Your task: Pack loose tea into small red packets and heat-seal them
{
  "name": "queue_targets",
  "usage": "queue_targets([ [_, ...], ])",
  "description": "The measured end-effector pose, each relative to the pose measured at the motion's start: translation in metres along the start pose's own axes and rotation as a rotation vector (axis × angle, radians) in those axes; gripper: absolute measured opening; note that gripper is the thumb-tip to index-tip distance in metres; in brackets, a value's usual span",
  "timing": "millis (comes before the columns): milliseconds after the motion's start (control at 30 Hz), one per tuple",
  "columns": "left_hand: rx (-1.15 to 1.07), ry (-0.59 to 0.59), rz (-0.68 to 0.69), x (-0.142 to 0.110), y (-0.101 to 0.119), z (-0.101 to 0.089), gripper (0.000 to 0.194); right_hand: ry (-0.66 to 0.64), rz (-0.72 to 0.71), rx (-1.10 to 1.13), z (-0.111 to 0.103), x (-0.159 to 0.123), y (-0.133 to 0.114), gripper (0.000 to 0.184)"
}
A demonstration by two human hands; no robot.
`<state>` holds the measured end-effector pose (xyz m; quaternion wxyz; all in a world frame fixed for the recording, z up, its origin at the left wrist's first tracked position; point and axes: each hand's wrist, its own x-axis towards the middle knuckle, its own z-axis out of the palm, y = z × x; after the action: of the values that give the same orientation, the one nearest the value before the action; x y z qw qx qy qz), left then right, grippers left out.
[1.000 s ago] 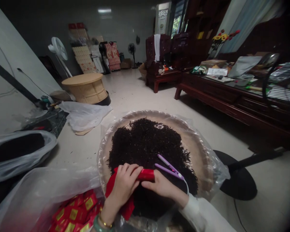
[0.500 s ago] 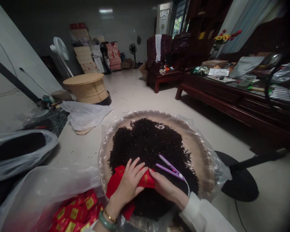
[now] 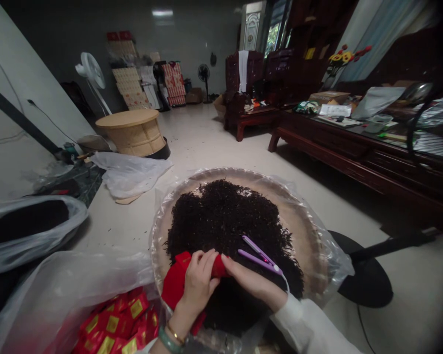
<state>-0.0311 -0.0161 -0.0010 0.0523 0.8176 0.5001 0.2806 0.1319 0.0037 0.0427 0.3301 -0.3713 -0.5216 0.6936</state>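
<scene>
Over a heap of dark dried tea leaves, a small red packet is between my two hands. My left hand curls its fingers over the packet's left part; a green bangle and a gold one circle that wrist. Against the packet's right end press the fingers of my right hand, their tips partly hidden. More red packets or pouches lie under and beside my left hand. A purple hair straightener, its plates apart, rests on the leaves just beyond my right hand.
The leaves lie in a round, plastic-lined tray. At lower left, a clear plastic bag holds several red-and-gold packets. Another bag of dark contents stands behind it. A black fan base is at right, near a low wooden table.
My left hand's fingers, spread out before, have drawn in round the red packet. The packet has turned so that less of its printed face shows. My right hand has shifted slightly left.
</scene>
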Motion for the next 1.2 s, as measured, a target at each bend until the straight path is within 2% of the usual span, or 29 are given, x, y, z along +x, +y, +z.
queue_targets([
  [100,-0.039,0.064,-0.052,0.000,-0.010,0.002,0.063,-0.166,0.031,-0.016,-0.004,0.002,-0.009,0.076],
  [167,-0.061,0.124,-0.102,0.000,-0.016,0.001,0.057,-0.184,0.040,-0.042,-0.014,0.006,-0.014,0.077],
  [233,-0.082,0.186,-0.168,0.000,-0.022,-0.001,0.051,-0.096,0.015,-0.100,-0.028,0.015,-0.018,0.079],
  [300,-0.096,0.245,-0.236,0.000,-0.028,-0.004,0.047,0.101,-0.036,-0.259,-0.044,0.029,-0.021,0.079],
  [367,-0.104,0.294,-0.294,0.001,-0.033,-0.007,0.043,0.313,-0.057,-0.601,-0.057,0.048,-0.020,0.072],
  [400,-0.107,0.315,-0.317,0.001,-0.036,-0.008,0.041,0.353,-0.007,-0.778,-0.060,0.057,-0.019,0.072],
  [500,-0.108,0.353,-0.365,0.003,-0.042,-0.012,0.040,0.255,0.168,-1.176,-0.054,0.077,-0.010,0.076],
  [567,-0.107,0.363,-0.375,0.004,-0.045,-0.014,0.040,0.154,0.182,-1.319,-0.040,0.080,-0.002,0.075],
  [733,-0.095,0.370,-0.378,0.007,-0.049,-0.016,0.039,-0.115,-0.035,-1.436,-0.003,0.069,0.012,0.070],
  [800,-0.085,0.373,-0.379,0.009,-0.048,-0.016,0.039,-0.155,-0.112,-1.487,0.003,0.071,0.014,0.076],
  [867,-0.078,0.371,-0.377,0.011,-0.048,-0.016,0.038,-0.181,-0.120,-1.554,0.005,0.077,0.014,0.086],
  [933,-0.071,0.355,-0.368,0.013,-0.048,-0.016,0.038,-0.249,-0.114,-1.595,0.006,0.083,0.015,0.088],
  [1033,-0.058,0.324,-0.354,0.015,-0.049,-0.017,0.038,-0.317,-0.191,-1.619,0.008,0.081,0.016,0.068],
  [1100,-0.054,0.311,-0.348,0.016,-0.050,-0.016,0.040,-0.296,-0.252,-1.647,0.008,0.073,0.018,0.054],
  [1200,-0.053,0.306,-0.347,0.017,-0.052,-0.014,0.041,-0.256,-0.308,-1.689,0.005,0.060,0.019,0.044],
])
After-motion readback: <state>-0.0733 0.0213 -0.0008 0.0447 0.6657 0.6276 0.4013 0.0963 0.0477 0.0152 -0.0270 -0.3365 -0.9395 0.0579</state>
